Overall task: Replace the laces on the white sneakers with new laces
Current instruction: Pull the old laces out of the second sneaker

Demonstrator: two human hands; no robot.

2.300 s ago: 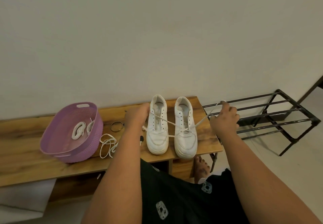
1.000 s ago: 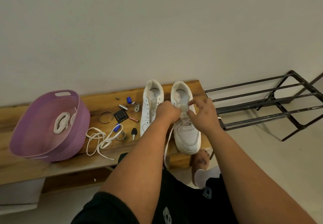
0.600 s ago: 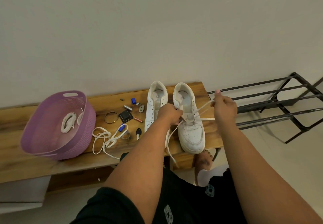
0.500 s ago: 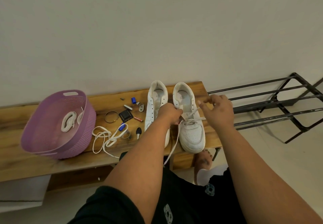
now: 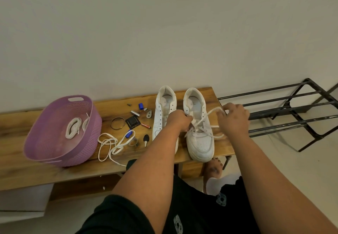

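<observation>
Two white sneakers stand side by side on a wooden bench (image 5: 23,171), toes toward me. The left sneaker (image 5: 161,116) shows bare eyelets. The right sneaker (image 5: 200,138) has a white lace (image 5: 207,116) crossed through its lower eyelets. My left hand (image 5: 178,120) grips the lace at the right sneaker's left eyelet row. My right hand (image 5: 233,119) pinches the lace's other end and holds it out taut to the right of the shoe. A loose white lace (image 5: 111,145) lies tangled on the bench.
A purple basket (image 5: 45,142) at the bench's left holds coiled white laces (image 5: 73,127). Small items lie between basket and shoes: a ring (image 5: 118,123), a black square piece (image 5: 133,122), a key (image 5: 145,139), batteries. A black metal rack (image 5: 285,113) stands right of the bench.
My right hand has drawn the lace end out to the right and upward from the shoe. My left hand has stayed at the right sneaker's eyelets.
</observation>
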